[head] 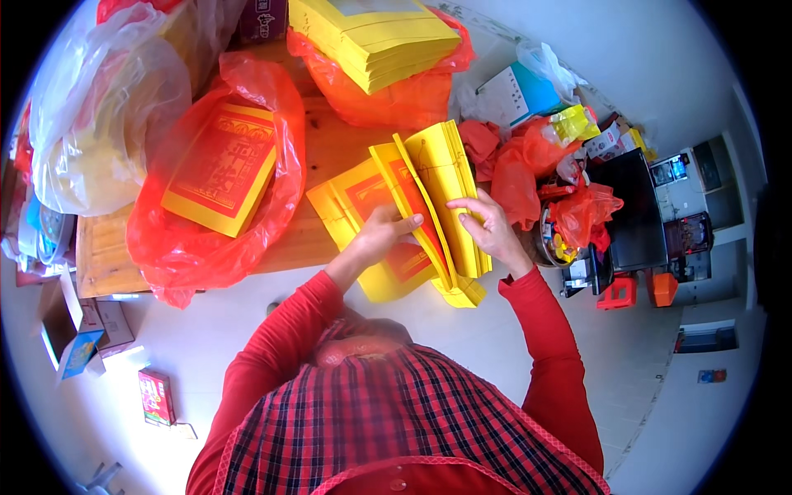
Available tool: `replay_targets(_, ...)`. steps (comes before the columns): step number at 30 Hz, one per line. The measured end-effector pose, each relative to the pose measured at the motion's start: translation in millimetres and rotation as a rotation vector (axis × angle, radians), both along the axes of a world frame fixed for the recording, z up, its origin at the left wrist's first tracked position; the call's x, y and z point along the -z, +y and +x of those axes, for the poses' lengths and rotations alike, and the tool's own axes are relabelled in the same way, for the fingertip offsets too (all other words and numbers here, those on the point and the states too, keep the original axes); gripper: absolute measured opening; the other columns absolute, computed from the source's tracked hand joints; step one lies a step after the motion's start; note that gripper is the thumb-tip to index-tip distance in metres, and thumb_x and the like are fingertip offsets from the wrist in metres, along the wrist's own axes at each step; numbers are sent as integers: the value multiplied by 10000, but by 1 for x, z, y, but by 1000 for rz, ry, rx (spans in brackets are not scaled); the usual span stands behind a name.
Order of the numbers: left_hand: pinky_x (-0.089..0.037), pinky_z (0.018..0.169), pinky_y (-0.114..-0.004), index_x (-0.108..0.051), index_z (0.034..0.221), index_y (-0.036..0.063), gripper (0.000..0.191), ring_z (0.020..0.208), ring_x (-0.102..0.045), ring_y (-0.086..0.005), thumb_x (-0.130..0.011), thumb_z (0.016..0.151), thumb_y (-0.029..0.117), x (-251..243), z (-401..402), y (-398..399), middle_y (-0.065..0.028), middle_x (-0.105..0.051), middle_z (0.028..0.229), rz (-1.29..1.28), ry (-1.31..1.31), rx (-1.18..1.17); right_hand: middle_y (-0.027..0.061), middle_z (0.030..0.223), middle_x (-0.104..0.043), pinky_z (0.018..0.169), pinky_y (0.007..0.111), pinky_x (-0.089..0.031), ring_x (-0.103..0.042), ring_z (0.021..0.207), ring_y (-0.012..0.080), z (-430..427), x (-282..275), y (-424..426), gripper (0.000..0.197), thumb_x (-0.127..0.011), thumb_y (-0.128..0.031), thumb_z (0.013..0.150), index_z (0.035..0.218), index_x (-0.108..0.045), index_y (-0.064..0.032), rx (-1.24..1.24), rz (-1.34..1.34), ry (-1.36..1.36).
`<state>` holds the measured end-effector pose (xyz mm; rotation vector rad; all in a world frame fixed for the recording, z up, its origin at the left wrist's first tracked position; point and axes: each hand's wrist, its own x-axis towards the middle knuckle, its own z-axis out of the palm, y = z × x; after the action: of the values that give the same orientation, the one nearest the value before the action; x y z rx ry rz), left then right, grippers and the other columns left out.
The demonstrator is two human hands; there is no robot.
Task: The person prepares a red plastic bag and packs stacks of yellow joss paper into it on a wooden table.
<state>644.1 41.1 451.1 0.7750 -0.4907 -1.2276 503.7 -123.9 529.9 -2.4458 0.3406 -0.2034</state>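
In front of me a thick stack of folded yellow paper (455, 198) stands on edge, fanned apart. My left hand (380, 235) grips its left section, a yellow sheet bundle with a red printed face (416, 207), with the thumb on top. My right hand (492, 229) holds the right section, fingers over the inner face. Below and to the left lies another yellow bundle with a red print (337, 192), partly covered by my left hand. Thin dark lines, perhaps string, cross the papers.
The wooden table (328, 145) also bears a red plastic bag (281, 185) around a printed yellow stack (219, 170). Behind are tall yellow paper stacks (377, 43) in red plastic and a translucent bag (105, 124). Right stand a cluttered bowl (547, 238) and a black screen (628, 210). Cartons (114, 325) sit on the floor.
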Motion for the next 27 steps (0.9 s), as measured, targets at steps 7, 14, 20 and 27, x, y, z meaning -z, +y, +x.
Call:
replay_targets(7,-487,833,-351,-455,1239,-42,578,1059,-553,-222,-644,852,344,-9,1,1,-129,-558,1164,113,-91,-2,120,1045,-548,897,311,-434,-550,1040,257,4,1,3,231,-515,10,828,1020,-638,-25,-61,18,-58)
replay_targets(14,-401,968,-378,-245,1374,39,762,1172,-455,-239,-682,818,323,-1,-18,-10,-130,-438,1300,68,47,-98,190,855,-485,643,421,-455,-526,794,366,18,0,52,161,-572,-27,756,904,-626,-62,-123,-396,-143)
replay_targets(20,-432,912,-338,-251,1331,68,768,1083,-490,-193,-747,752,168,-47,-19,13,-99,-485,1163,-130,81,-240,245,1138,-544,727,404,-506,-572,874,371,6,-55,107,374,-689,-190,720,1077,-631,-95,-244,-647,-50)
replay_targets(27,-472,589,-245,-477,925,77,274,681,-556,-112,-659,722,46,-70,40,108,-29,-560,774,-11,228,-393,187,1231,-518,928,375,-429,-533,1116,274,36,-86,94,564,-748,-288,750,1182,-534,5,15,-440,-557)
